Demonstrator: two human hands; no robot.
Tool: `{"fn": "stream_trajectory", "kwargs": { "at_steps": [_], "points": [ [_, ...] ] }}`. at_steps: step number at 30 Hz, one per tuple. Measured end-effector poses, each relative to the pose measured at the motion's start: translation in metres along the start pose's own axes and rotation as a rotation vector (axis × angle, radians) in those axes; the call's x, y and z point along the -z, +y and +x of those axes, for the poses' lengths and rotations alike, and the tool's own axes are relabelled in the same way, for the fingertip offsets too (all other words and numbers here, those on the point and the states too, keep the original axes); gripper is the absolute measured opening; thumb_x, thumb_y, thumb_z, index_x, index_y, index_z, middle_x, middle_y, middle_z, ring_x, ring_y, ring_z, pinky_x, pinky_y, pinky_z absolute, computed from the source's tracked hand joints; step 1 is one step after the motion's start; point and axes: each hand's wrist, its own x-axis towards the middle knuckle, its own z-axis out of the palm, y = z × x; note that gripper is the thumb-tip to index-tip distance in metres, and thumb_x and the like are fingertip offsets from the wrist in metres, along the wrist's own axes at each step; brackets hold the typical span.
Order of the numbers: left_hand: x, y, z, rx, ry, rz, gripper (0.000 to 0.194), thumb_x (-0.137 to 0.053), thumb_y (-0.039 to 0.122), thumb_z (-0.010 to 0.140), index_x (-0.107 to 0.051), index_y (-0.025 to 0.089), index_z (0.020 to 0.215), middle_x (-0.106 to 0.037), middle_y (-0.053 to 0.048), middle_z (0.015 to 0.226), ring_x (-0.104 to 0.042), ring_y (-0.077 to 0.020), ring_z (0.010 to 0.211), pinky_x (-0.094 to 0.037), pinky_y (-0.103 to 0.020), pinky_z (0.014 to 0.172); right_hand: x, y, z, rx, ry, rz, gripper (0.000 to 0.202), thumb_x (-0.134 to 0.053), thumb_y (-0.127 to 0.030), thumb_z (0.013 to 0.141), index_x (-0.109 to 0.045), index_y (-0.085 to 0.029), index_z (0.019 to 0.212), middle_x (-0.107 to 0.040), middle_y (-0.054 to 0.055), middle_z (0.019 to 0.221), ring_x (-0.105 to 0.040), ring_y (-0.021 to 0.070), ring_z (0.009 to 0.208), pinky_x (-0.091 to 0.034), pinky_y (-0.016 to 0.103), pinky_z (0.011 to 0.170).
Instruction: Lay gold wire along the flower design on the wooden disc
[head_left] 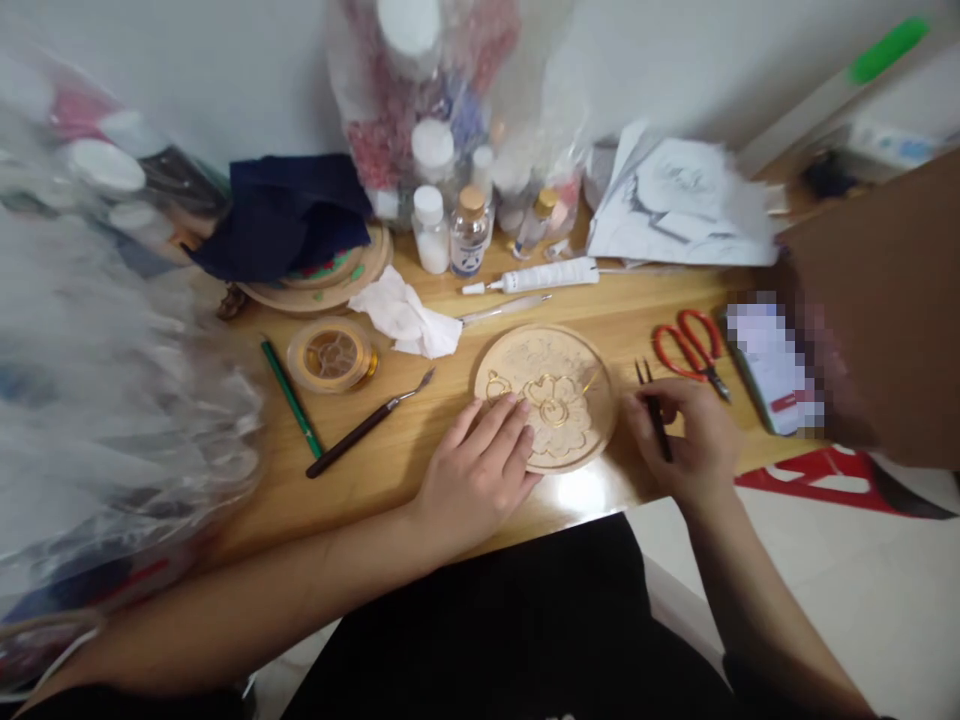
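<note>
A round wooden plate (544, 345) lies near the table's front edge, with a flower outline in gold wire (555, 410) on its face. My left hand (484, 465) rests on the plate's lower left, palm down, fingers stretched out and slightly apart. To the right of the plate, my right hand (694, 430) is closed around dark tweezers (658, 425), whose two tips point away from me and stand apart. Nothing shows between the tips. A thin gold piece of wire (592, 380) sticks up at the plate's upper right.
Red-handled pliers (690, 345) and a phone (776, 365) lie right. To the left are a wire spool (332, 355), a dark-handled tool (360, 430), a green pencil (291, 398) and a tissue (409, 315). Bottles (469, 235), a white tube (551, 275) and papers (675, 200) stand or lie behind.
</note>
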Motion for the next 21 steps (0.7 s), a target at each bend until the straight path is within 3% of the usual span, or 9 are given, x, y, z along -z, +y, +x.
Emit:
{"fn": "stream_trajectory", "kwargs": {
  "at_steps": [2,6,9,12,15,17,21],
  "points": [
    [-0.001,0.000,0.000,0.001,0.011,-0.007,0.029,-0.056,0.030,0.096,-0.070,0.006,0.105,-0.069,-0.016,0.124,-0.063,-0.0305,0.121,-0.052,-0.048,0.102,-0.001,0.017,0.006,0.097,-0.053,-0.087,0.010,-0.061,-0.014,0.086,-0.063,-0.019,0.094,-0.070,0.005,0.083,-0.064,0.0181,0.072,-0.050,0.030,0.062],
    [-0.002,0.000,0.000,-0.003,0.035,-0.005,0.029,-0.053,0.029,0.097,-0.070,0.007,0.104,-0.069,-0.016,0.124,-0.063,-0.0307,0.121,-0.052,-0.049,0.102,0.001,0.040,0.012,0.174,-0.143,-0.149,0.027,-0.054,-0.007,0.086,-0.070,-0.024,0.100,-0.073,0.005,0.098,-0.066,0.0187,0.085,-0.051,0.030,0.071],
    [-0.003,0.000,0.000,-0.007,0.036,0.002,0.029,-0.053,0.029,0.096,-0.071,0.007,0.104,-0.069,-0.016,0.123,-0.062,-0.0309,0.121,-0.051,-0.049,0.102,0.010,0.058,0.017,0.091,-0.098,-0.192,0.025,-0.052,-0.013,0.089,-0.069,-0.022,0.105,-0.072,0.008,0.099,-0.065,0.0203,0.086,-0.050,0.031,0.071],
    [-0.003,0.000,0.000,-0.013,0.043,0.006,0.029,-0.054,0.029,0.096,-0.071,0.008,0.105,-0.070,-0.016,0.123,-0.063,-0.0308,0.120,-0.051,-0.049,0.102,0.022,0.078,0.028,-0.087,-0.029,-0.256,0.019,-0.055,-0.023,0.089,-0.069,-0.015,0.099,-0.072,0.014,0.091,-0.065,0.0236,0.079,-0.047,0.034,0.065],
    [-0.002,0.000,0.001,-0.013,0.046,0.005,0.027,-0.055,0.029,0.096,-0.071,0.008,0.104,-0.070,-0.016,0.122,-0.063,-0.0304,0.119,-0.050,-0.049,0.103,0.030,0.092,0.046,-0.203,-0.167,-0.247,0.022,-0.066,-0.038,0.086,-0.070,-0.017,0.078,-0.070,0.008,0.071,-0.059,0.0173,0.059,-0.039,0.028,0.052],
    [-0.001,0.000,0.001,-0.020,0.037,0.006,0.027,-0.057,0.028,0.095,-0.071,0.008,0.104,-0.070,-0.016,0.121,-0.063,-0.0306,0.119,-0.050,-0.049,0.103,0.030,0.096,0.059,-0.310,-0.369,-0.241,0.026,-0.070,-0.038,0.081,-0.070,-0.016,0.068,-0.066,0.005,0.060,-0.053,0.0133,0.050,-0.034,0.026,0.049],
    [0.001,0.001,0.001,-0.022,0.011,0.015,0.028,-0.057,0.030,0.095,-0.070,0.008,0.107,-0.069,-0.016,0.124,-0.063,-0.0305,0.119,-0.049,-0.048,0.103,0.024,0.098,0.085,-0.389,-0.569,-0.236,0.035,-0.071,-0.044,0.076,-0.072,-0.012,0.064,-0.061,0.001,0.053,-0.043,0.0062,0.046,-0.028,0.026,0.051]
  ]
}}
